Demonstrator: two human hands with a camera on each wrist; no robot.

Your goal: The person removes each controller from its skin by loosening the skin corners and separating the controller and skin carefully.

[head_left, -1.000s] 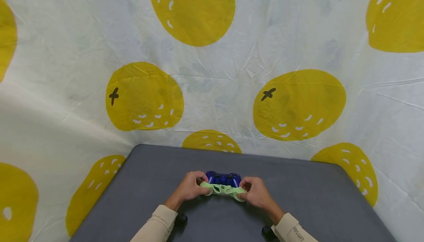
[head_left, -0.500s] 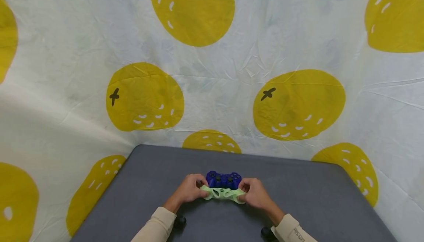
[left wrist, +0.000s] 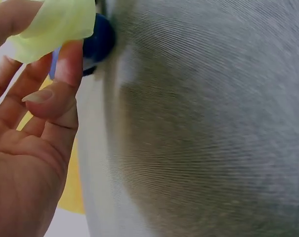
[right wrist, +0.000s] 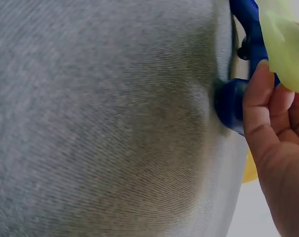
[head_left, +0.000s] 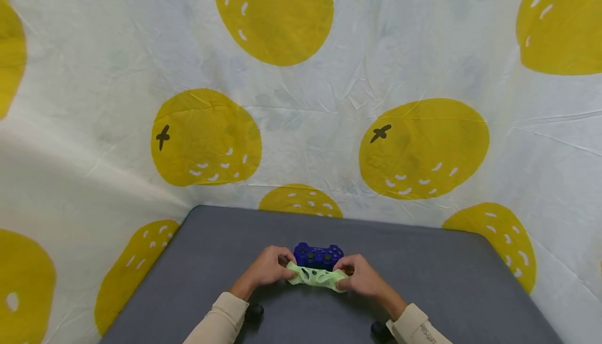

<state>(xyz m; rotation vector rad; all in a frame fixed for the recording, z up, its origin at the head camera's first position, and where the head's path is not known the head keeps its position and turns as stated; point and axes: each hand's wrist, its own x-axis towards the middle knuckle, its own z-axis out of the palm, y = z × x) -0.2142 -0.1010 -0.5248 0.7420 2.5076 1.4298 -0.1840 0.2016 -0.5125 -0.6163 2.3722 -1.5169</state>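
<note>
A soft pale green silicone controller cover with cut-out holes is stretched between both hands. My left hand pinches its left end between thumb and fingers, and my right hand pinches its right end. Just beyond the cover, a blue game controller lies on the table, its buttons and sticks facing up; the cover hides its near grips in the head view. In the left wrist view the cover hangs over the fingers in front of the controller. The right wrist view has the controller resting behind the fingers.
The table has a dark grey cloth top. A white curtain with a yellow fruit print rises behind it and at both sides. Small black round objects sit by each wrist.
The cover has come slightly toward me and tilted, away from the controller's near edge. More of the controller's face now shows, and it lies flatter. Both hands keep their hold.
</note>
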